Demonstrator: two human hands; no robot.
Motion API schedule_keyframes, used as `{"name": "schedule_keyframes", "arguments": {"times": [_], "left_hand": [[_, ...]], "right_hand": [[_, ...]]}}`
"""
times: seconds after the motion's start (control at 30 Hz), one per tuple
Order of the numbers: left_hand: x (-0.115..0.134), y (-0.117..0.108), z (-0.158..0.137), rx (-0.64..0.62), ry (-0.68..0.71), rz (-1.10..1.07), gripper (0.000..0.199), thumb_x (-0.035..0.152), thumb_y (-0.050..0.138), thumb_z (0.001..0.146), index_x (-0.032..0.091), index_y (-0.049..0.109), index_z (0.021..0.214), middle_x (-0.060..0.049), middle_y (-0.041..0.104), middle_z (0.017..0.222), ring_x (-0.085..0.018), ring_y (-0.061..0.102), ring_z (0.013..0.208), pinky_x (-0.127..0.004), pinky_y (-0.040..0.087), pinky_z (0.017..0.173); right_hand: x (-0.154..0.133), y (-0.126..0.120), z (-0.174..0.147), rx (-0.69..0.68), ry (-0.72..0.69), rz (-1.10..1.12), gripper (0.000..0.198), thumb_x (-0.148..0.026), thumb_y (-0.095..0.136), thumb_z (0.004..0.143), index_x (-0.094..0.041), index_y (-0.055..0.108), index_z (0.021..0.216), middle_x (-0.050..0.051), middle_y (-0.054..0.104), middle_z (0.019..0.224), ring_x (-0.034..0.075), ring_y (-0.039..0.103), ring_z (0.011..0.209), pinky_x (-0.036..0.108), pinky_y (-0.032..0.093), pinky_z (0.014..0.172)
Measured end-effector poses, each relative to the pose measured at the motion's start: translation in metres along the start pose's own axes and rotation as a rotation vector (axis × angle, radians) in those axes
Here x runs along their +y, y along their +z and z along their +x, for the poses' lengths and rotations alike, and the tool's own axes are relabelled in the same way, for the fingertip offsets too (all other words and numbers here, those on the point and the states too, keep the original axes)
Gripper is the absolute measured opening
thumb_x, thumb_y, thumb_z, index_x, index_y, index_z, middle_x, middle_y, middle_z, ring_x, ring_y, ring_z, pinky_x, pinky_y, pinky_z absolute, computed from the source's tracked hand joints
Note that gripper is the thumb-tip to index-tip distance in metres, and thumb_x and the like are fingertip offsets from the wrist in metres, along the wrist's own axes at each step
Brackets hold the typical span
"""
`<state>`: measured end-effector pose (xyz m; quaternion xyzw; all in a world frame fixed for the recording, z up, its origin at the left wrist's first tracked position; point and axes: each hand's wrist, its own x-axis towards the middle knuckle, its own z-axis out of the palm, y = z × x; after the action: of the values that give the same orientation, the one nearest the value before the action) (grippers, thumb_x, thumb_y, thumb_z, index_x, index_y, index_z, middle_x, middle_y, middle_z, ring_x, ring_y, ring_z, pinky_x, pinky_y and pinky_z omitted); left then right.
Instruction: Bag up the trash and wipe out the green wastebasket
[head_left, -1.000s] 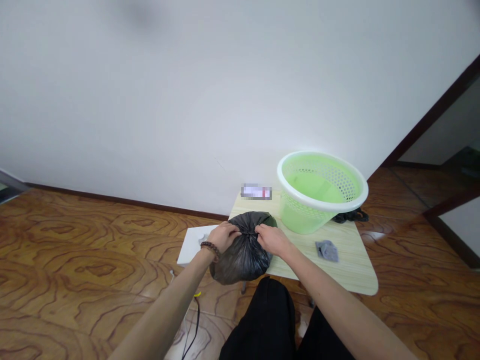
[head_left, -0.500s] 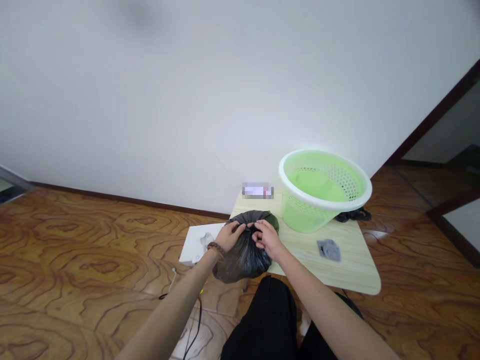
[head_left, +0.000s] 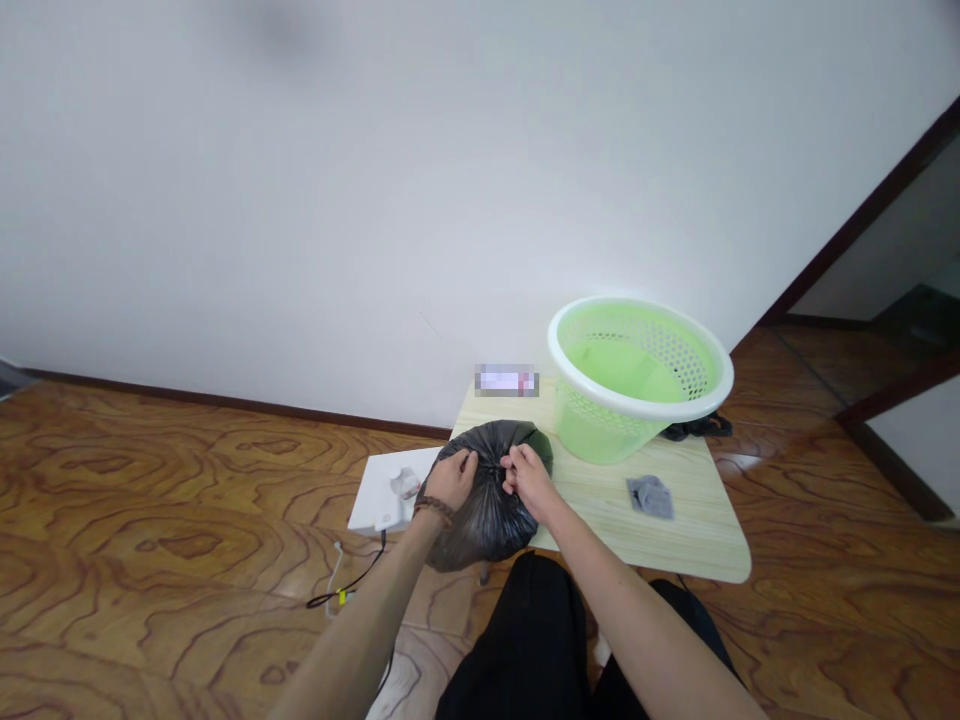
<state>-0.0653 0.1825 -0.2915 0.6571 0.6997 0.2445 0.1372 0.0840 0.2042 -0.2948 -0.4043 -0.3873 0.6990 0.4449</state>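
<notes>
A full black garbage bag (head_left: 491, 515) sits at the left end of the small light-wood table (head_left: 694, 545), its neck gathered and twisted at the top. My left hand (head_left: 452, 480), with a braided bracelet at the wrist, pinches the left side of the gathered neck. From the right, my right hand (head_left: 527, 475) has its fingers closed on the other side of the neck. A small dark knot or twist of plastic shows between the two hands. The ends within my fingers are hidden.
A light-green basket (head_left: 637, 425) with a white rim stands right of the bag. A grey folded cloth-like item (head_left: 651, 496) lies in front of it, black plastic (head_left: 701, 427) behind. A blurred box (head_left: 507, 381) is by the wall. Left are a white box (head_left: 371, 490) and cables (head_left: 322, 602).
My hands have moved apart, drawing the bag's gathered neck tight between them. The fingers are more closed than before. The view has shifted slightly.
</notes>
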Motion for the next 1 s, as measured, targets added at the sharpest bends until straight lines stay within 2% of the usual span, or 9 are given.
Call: {"name": "schedule_keyframes", "arguments": {"times": [0.27,0.4,0.57,0.8,1.0], "left_hand": [[0.007,-0.005,-0.012,0.002,0.091,0.063,0.033,0.046,0.034,0.083,0.02,0.049,0.071,-0.001,0.053,0.063,-0.014,0.05,0.06,-0.024,0.033,0.057],[0.008,-0.005,-0.014,-0.003,0.111,0.079,0.036,0.046,0.031,0.085,0.019,0.048,0.067,-0.002,0.052,0.062,-0.015,0.051,0.062,-0.025,0.035,0.06],[0.009,-0.005,-0.015,0.036,0.108,0.037,0.038,0.039,0.023,0.089,0.019,0.05,0.07,-0.004,0.057,0.07,-0.016,0.054,0.07,-0.027,0.036,0.065],[0.009,-0.005,-0.011,0.052,0.08,0.272,0.041,0.04,0.022,0.089,0.019,0.054,0.071,-0.007,0.063,0.075,-0.017,0.056,0.071,-0.028,0.032,0.061],[0.009,-0.002,-0.003,0.016,0.133,0.311,0.042,0.036,0.023,0.089,0.018,0.057,0.07,-0.007,0.065,0.073,-0.02,0.058,0.073,-0.031,0.032,0.066]], "right_hand": [[-0.001,-0.008,-0.009,-0.052,-0.091,-0.264,0.025,-0.043,0.05,0.076,-0.021,0.038,0.08,-0.005,0.052,0.07,0.004,0.042,0.04,0.018,0.039,0.034],[-0.001,-0.006,-0.014,-0.063,-0.098,-0.175,0.024,-0.042,0.05,0.076,-0.021,0.04,0.082,-0.003,0.054,0.075,0.006,0.047,0.047,0.02,0.044,0.039],[0.0,0.001,-0.012,-0.011,-0.096,-0.108,0.023,-0.043,0.048,0.077,-0.021,0.042,0.081,-0.005,0.048,0.067,0.004,0.037,0.042,0.018,0.042,0.038],[-0.001,-0.007,0.001,-0.086,-0.08,-0.145,0.023,-0.041,0.052,0.075,-0.021,0.043,0.079,-0.006,0.048,0.063,0.003,0.036,0.042,0.02,0.044,0.043],[0.002,-0.014,0.006,-0.069,-0.053,-0.049,0.025,-0.041,0.056,0.073,-0.02,0.043,0.075,-0.006,0.049,0.061,0.003,0.037,0.044,0.021,0.047,0.051]]}}
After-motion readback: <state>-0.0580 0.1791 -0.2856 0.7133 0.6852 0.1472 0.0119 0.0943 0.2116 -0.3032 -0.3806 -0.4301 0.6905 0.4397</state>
